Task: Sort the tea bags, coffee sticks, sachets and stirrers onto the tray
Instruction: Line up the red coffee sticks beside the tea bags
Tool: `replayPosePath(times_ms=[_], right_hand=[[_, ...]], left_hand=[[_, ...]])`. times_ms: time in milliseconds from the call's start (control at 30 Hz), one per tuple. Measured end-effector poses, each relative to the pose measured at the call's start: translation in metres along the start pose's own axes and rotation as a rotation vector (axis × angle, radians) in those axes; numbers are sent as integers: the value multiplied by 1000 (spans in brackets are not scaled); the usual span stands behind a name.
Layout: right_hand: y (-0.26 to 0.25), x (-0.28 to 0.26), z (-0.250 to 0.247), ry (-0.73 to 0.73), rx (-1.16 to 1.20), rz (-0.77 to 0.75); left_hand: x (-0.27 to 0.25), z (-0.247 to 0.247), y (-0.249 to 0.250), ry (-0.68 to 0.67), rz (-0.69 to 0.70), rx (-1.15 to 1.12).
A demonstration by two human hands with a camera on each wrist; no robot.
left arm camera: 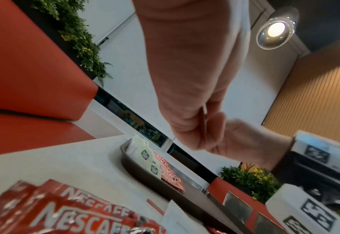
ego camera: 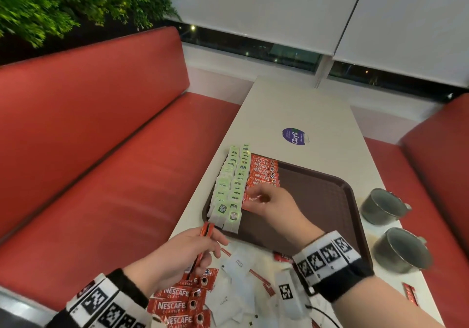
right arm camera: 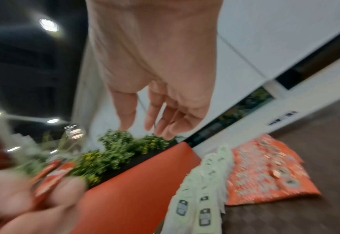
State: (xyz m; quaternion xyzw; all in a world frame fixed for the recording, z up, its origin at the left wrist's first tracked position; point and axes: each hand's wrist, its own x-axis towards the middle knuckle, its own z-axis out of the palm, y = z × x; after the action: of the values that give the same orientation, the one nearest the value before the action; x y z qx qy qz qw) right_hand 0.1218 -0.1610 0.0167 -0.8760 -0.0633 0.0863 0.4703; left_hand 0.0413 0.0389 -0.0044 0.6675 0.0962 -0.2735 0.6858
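Note:
A brown tray [ego camera: 317, 201] holds two rows of green tea bags [ego camera: 231, 185] along its left side and a row of red coffee sticks [ego camera: 264, 173] beside them. My right hand [ego camera: 266, 199] hovers at the near end of that red row; in the right wrist view its fingers [right arm camera: 155, 114] hang relaxed with nothing in them. My left hand [ego camera: 200, 246] grips a small bundle of coffee sticks [ego camera: 207, 230] just off the tray's near left corner. Loose coffee sticks [ego camera: 180, 302], white sachets [ego camera: 236, 274] and thin red stirrers [ego camera: 260, 277] lie on the table below.
Two grey metal mugs [ego camera: 383, 206] [ego camera: 401, 249] stand right of the tray near the table edge. A purple sticker [ego camera: 295, 136] sits on the table beyond the tray. Red bench seats [ego camera: 101, 150] flank the table. One red stick [ego camera: 411, 293] lies at the near right.

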Motion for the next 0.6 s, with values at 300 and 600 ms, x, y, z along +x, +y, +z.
replayPosePath(times_ms=[300,600], right_hand=[[-21,-57,24,-148,9,-23],[-10,-76,-26,93,305,23]], left_hand=[[0,33,16,1,241,743],[-3,21,18,30,325,402]])
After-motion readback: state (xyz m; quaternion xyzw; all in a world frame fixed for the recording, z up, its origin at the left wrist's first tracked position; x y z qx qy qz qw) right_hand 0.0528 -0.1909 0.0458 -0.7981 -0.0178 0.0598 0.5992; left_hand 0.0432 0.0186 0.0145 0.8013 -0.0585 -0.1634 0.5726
